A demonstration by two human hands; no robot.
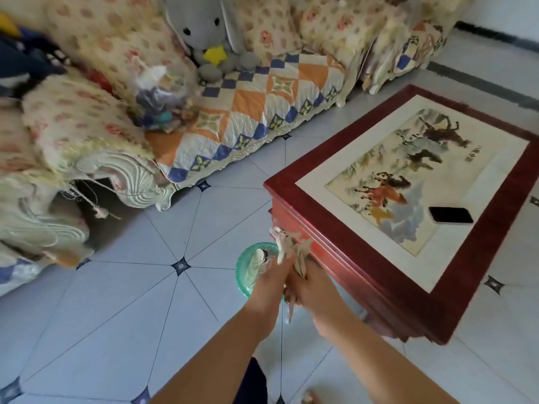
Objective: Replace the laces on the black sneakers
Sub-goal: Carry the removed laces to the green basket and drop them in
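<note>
We hold pale laces [287,244] over a green basin [242,271].
Left hand [269,279] and right hand [310,285] both clutch them beside the red table [379,275]; writing [472,153] on its painting [390,185] is too small to read.

We are showing both forearms bare, from the lower edge of the view up to our left hand [269,282] and right hand [313,288]. The fingers are blurring too much for us to tell any detail on them. Between the arms, a dark, near-black cloth garment [254,380] is covering our leg.
</note>
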